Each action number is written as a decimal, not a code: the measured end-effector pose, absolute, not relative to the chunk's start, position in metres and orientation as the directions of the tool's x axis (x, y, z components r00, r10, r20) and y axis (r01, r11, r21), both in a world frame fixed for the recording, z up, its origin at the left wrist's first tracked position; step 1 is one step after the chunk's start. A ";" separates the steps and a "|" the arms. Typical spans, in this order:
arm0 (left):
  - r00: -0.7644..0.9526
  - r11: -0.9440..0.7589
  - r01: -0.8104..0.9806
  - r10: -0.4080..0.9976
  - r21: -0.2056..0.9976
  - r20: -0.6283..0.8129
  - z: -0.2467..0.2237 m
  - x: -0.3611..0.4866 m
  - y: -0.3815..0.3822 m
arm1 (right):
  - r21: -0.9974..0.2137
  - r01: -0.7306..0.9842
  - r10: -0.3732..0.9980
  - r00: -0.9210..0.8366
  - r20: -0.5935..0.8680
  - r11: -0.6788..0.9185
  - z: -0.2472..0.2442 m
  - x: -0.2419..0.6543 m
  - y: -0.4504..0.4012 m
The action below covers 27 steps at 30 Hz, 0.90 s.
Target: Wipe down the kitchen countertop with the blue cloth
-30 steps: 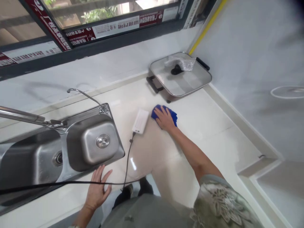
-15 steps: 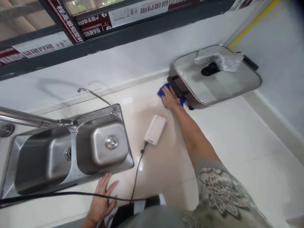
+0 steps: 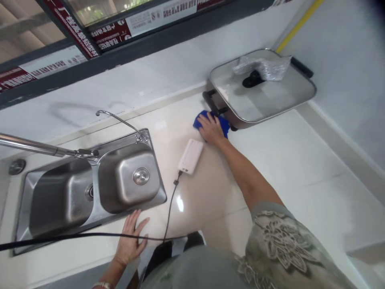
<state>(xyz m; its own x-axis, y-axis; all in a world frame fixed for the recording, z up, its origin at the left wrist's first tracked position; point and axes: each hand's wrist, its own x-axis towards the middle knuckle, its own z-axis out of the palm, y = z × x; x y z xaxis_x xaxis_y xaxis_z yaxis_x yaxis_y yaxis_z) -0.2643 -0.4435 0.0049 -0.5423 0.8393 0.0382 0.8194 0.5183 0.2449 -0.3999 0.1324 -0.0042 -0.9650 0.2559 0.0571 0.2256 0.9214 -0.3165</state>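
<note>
My right hand [image 3: 211,127] presses down on a blue cloth [image 3: 224,125] on the countertop, fingers spread over it. The cloth lies just below the black side handle [image 3: 214,103] of a brown rectangular electric pan [image 3: 237,114] with a glass lid. My left hand [image 3: 132,237] rests open by the counter's front edge, fingertips near the sink's [image 3: 95,176] front rim, with a black cable [image 3: 99,234] passing across it. Between the sink and my right arm lies a pale pink power bank [image 3: 190,156] with the cable plugged into it.
A thin curved tap [image 3: 120,121] rises at the sink's back right corner. A thick metal tube [image 3: 39,145] reaches over the left basin. Crumpled clear wrap [image 3: 272,69] sits on the pan's lid. Wall and window frame [image 3: 120,60] bound the counter [image 3: 177,224] at the back.
My right hand and the cloth have slid a little toward me, away from the pan's handle, and more of the cloth shows. The left hand stays by the sink. The view has shifted slightly.
</note>
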 end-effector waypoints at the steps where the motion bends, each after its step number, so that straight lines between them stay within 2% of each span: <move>1: -0.541 0.516 0.821 0.840 0.245 0.043 0.005 -0.265 -0.443 | -0.305 0.214 0.245 -0.967 0.065 0.928 -0.003 -0.384 0.128; 6: -0.540 0.510 0.821 0.839 0.256 0.060 0.005 -0.264 -0.440 | -0.265 0.261 0.290 -0.954 0.077 0.928 -0.001 -0.299 0.104; 13: -0.568 0.522 0.796 0.819 0.307 0.082 0.000 -0.262 -0.437 | -0.244 0.462 0.496 -0.863 0.100 0.853 0.000 -0.196 0.041; 16: -0.576 0.519 0.792 0.809 0.322 0.114 -0.004 -0.262 -0.435 | -0.224 0.507 0.540 -0.834 0.113 0.832 0.001 -0.175 -0.001; 21: -0.562 0.482 0.802 0.809 0.354 0.172 -0.009 -0.261 -0.433 | -0.215 0.482 0.513 -0.849 0.124 0.850 0.003 -0.158 -0.072; 27: -0.567 0.448 0.792 0.792 0.414 0.228 -0.014 -0.257 -0.436 | -0.216 0.364 0.393 -0.913 0.107 0.906 0.005 -0.131 -0.127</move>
<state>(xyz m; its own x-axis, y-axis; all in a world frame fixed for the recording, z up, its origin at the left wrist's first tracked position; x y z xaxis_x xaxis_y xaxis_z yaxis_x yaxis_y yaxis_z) -0.2575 -0.4357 -0.0136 -0.5672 0.7915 0.2277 0.7921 0.4484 0.4142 -0.1307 -0.1271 0.0052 -0.9134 0.3927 0.1072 0.3641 0.9059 -0.2162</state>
